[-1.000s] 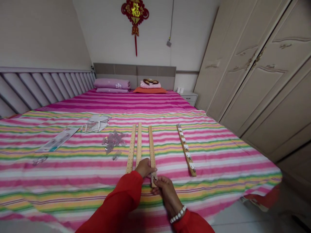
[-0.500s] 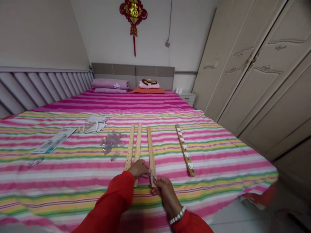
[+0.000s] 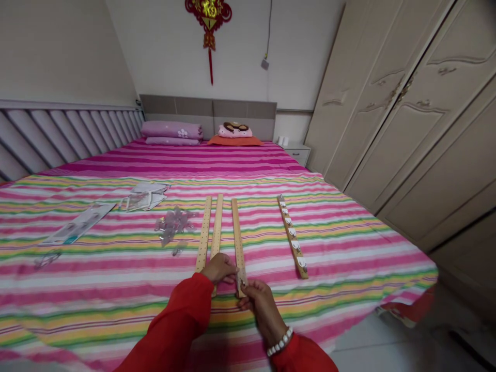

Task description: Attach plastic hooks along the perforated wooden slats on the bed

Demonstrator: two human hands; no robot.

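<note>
Near the close end of a perforated wooden strip [image 3: 237, 232], both my hands are at a small clear piece with a shiny metal part [image 3: 242, 281]. My right hand [image 3: 260, 299], with a white bead bracelet at the wrist, pinches its near right side. From the left, my left hand [image 3: 220, 268] has its fingers closed at the piece's far left edge; exactly what they grip is partly hidden. Two more pale wooden strips, one dotted with holes [image 3: 204, 232] and one [image 3: 217, 222] partly under my left hand, lie to the left.
On the right lies a wooden strip with several white-backed hooks [image 3: 292, 232]. Small clear pieces [image 3: 175, 223] are piled on the left, with flat packaging [image 3: 145, 196] and a long clear package [image 3: 79, 225] beyond. A striped sheet [image 3: 116, 289] covers the bed; a wardrobe [image 3: 387, 129] stands right.
The view has shifted slightly, so everything sits a little further left and higher. My hands stay at the near end of the same strip, with the fingers barely moved.
</note>
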